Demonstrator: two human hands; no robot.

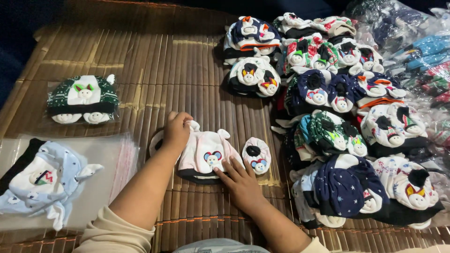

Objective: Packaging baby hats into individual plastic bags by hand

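The pink hat [206, 152] lies flat on the bamboo mat [154, 61], ears up-left, band toward the person. Left hand [176, 131] fingers curl over its left edge; right hand [242, 183] rests fingers spread on its lower right, near a bootie [257, 154].

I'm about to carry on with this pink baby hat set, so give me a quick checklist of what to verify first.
1. Left hand rests on the top edge of the pink fabric baby hat with the heart patch: ok.
2. Right hand presses the hat's lower edge: ok.
3. Matching pink bootie lies right of the hat: ok.
4. Second bootie visible: cannot tell, something pale shows under the left hand.
5. Clear plastic bags lie left of the hat: ok.
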